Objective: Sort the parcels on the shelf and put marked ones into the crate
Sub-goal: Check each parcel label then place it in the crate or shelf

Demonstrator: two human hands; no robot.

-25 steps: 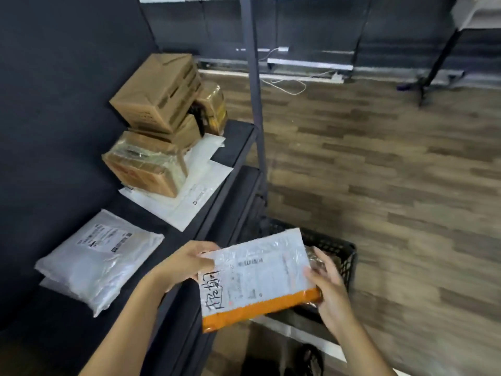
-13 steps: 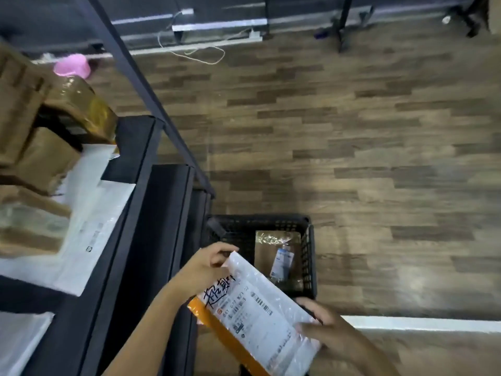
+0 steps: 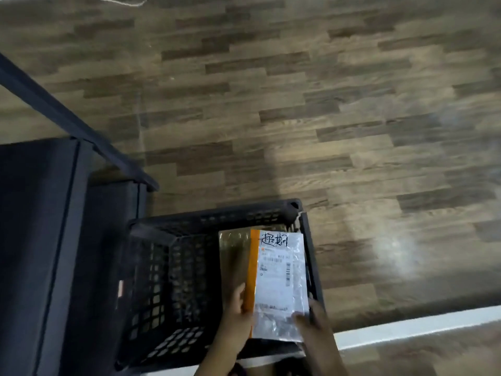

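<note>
Parcel [image 3: 276, 280], glossy plastic, pinched by left hand [image 3: 237, 313], right hand [image 3: 314, 324] over latticed crate [image 3: 217, 216].

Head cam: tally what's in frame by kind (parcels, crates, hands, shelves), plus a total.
Parcels: 2 (white parcel with an orange stripe, gripped by both hands; brown parcel lying in the crate)
Crates: 1 (black crate)
Hands: 2 (left hand, right hand)
Shelves: 1 (dark shelf)
Total: 6
</note>
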